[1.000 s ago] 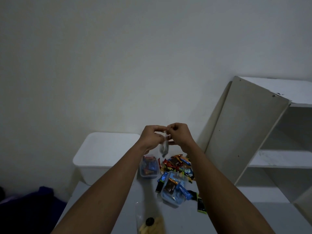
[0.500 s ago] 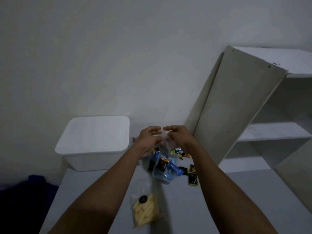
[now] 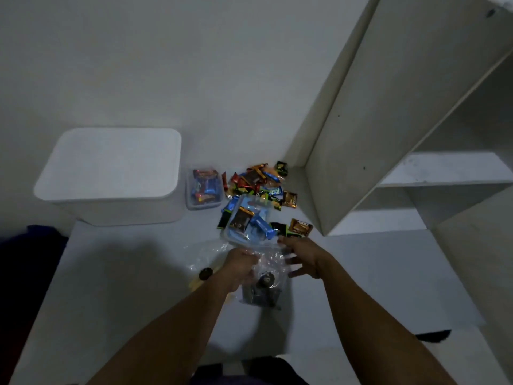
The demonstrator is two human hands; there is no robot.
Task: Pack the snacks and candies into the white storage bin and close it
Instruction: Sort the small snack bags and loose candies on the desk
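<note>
"Which step was that?"

"Gathering. My left hand (image 3: 240,269) gripped the clear bag of dark snacks (image 3: 262,290) by its top, fingers curled into the plastic. My right hand (image 3: 306,259) hovered beside it, fingers (image 3: 291,243) spread, holding nothing. The white storage bin (image 3: 125,215) sat at the worktop's (image 3: 125,287) far left, lid (image 3: 111,159) on."

"What did the next move call for?"

"Lifting that lid first, I judged; nothing could go in otherwise."

"Room to move?"

"Bare worktop lay before the bin. The candy pile (image 3: 258,182) and small clear tub (image 3: 204,190) crowded the far edge, and the shelf unit (image 3: 388,120) hemmed the right."
</note>
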